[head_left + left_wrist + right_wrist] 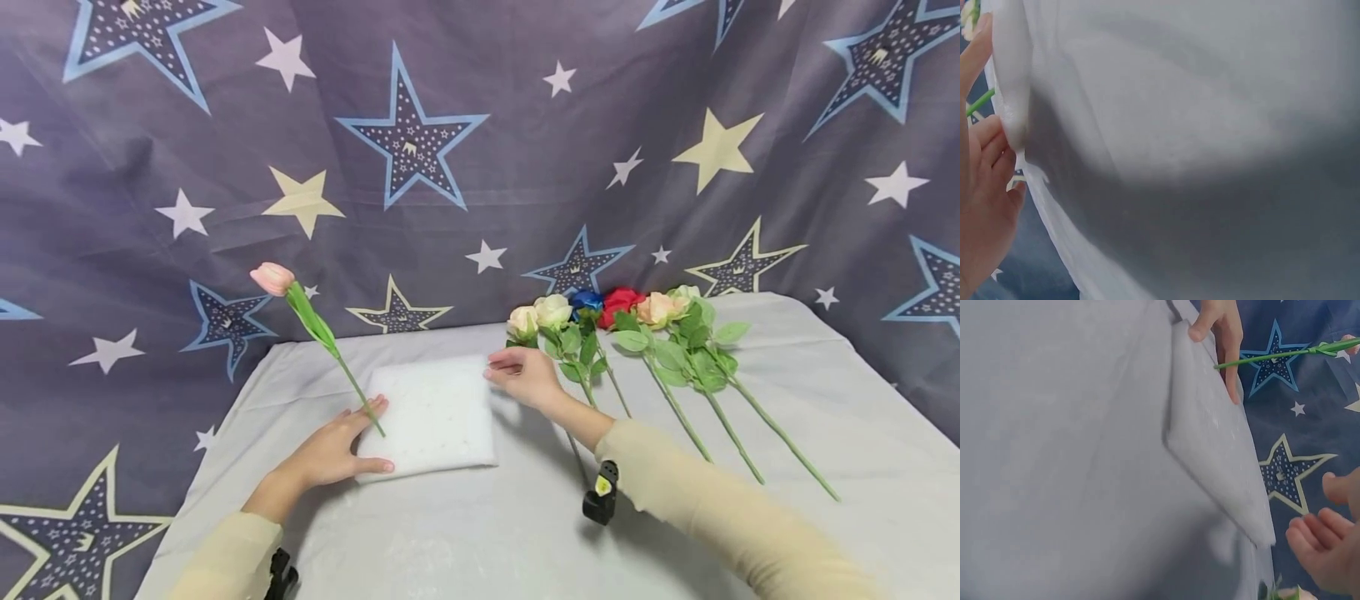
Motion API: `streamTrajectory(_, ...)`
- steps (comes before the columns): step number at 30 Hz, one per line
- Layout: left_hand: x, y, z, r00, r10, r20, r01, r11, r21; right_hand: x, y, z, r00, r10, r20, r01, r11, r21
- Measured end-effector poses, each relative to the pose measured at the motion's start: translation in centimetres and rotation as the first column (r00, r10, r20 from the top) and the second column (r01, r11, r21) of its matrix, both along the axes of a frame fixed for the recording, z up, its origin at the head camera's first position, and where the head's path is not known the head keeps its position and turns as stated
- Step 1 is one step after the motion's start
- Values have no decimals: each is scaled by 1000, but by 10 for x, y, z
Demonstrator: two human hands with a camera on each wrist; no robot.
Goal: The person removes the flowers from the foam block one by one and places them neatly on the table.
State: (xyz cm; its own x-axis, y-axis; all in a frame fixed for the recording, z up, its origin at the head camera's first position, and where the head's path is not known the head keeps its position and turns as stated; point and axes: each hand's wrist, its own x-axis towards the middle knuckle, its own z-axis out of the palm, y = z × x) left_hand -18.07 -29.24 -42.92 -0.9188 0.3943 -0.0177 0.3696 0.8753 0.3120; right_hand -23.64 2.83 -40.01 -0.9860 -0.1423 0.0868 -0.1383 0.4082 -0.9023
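A pink tulip with a green stem stands in a white foam block, leaning left. The stem's lower end meets the block near its left side; in the right wrist view the green stem also rises from the foam. My left hand rests on the block's left edge, thumb and fingers spread and nearly straight. Just off the far right corner is my right hand, its fingers loosely bent with nothing between them; the right wrist view shows that hand apart from the foam.
Right of the block lie a cream rose, a blue rose, a red rose and a peach rose among several stems. A pale cloth covers the table. Behind hangs a star-patterned curtain.
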Motion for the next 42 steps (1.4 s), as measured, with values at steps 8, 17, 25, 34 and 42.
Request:
streamTrajectory(8, -1, 1, -3, 1000, -1, 2, 1, 1000, -5, -6, -44, -4, 995, 102, -4, -101, 983, -153)
streamTrajectory(17, -2, 0, -3, 1000, 3, -9, -4, 1000, -2, 1, -89, -4, 966, 257, -9, -253, 944, -213)
streamTrajectory(25, -2, 0, -5, 1000, 21, 10, -21, 1000, 20, 8, -111, -12, 799, 595, -83, -598, 775, -207)
streamTrajectory(34, -2, -1, -3, 999, 37, 17, -37, 999, 10, 13, -124, -13, 759, 649, -55, -634, 717, -289)
streamTrajectory(42, -1, 1, -2, 997, 64, 33, -64, 998, -4, 15, -131, -15, 781, 623, -38, -604, 739, -298)
